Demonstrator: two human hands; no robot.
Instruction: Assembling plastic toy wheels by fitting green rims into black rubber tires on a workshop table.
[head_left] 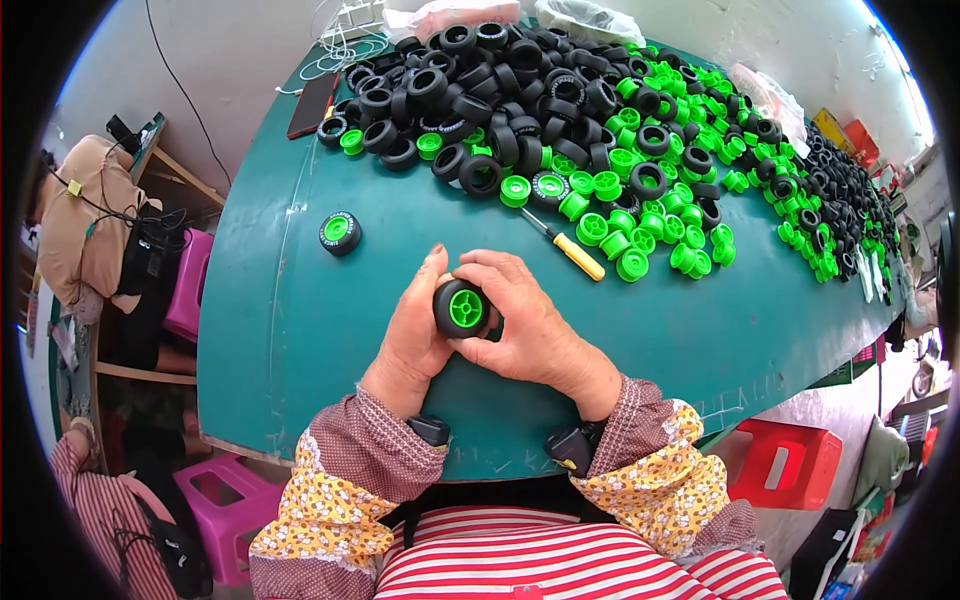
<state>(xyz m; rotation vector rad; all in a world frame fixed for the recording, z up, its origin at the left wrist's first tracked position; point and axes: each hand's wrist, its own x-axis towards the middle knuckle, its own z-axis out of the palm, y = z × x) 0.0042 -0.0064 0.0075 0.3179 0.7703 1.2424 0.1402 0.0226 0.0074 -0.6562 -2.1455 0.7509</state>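
Between my two hands is a toy wheel (465, 308), a black tire with a green spoked rim inside it. My left hand (415, 325) presses its left side, thumb up along the edge. Around the right side curl the fingers of my right hand (525, 325). Both hands are closed on the wheel, just above the near part of the green table (300, 330). To the left lies another wheel (340, 233), its tire fitted round a green rim. Beyond my right hand rests a screwdriver (577, 255) with a yellow handle.
A large heap of black tires (470, 90) covers the table's far side. Loose green rims (632, 264) mix into it toward the right. A dark flat phone-like device (313, 105) lies at the far left. Purple stools (232, 510) and a red stool (785, 463) stand beside the table.
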